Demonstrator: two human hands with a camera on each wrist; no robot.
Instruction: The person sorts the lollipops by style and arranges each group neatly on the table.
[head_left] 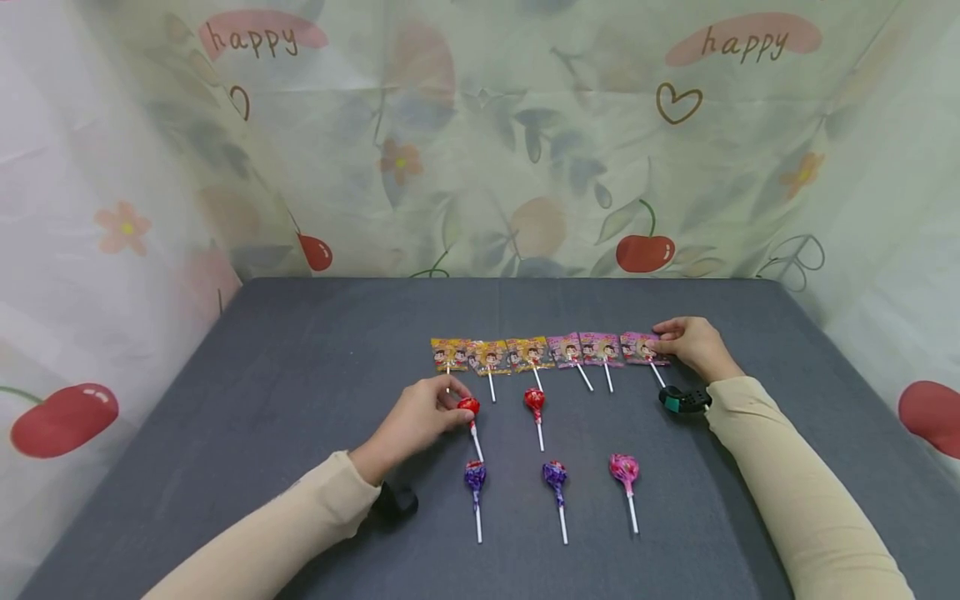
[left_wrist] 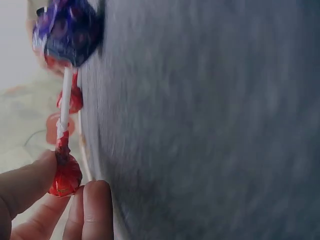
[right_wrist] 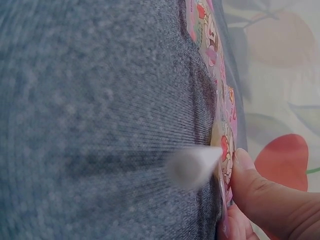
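My left hand [head_left: 423, 414] pinches a red-wrapped lollipop [left_wrist: 67, 176] by its round head, thumb on one side and fingertips on the other. Its white stick points toward a purple lollipop [head_left: 476, 477] lying just below. At the right end of the back row, my right hand [head_left: 699, 346] holds the edge of a flat pink-packet lollipop [head_left: 637, 347] between thumb and fingers. In the right wrist view, that lollipop's white stick [right_wrist: 192, 167] points at the camera.
Yellow-packet lollipops [head_left: 491, 357] and pink-packet lollipops [head_left: 601, 347] fill the back row. Another red lollipop [head_left: 534, 400] lies before them. Nearer are a second purple lollipop [head_left: 555, 475] and a pink lollipop [head_left: 624, 469]. A patterned curtain [head_left: 487, 183] stands behind the grey table [head_left: 322, 358].
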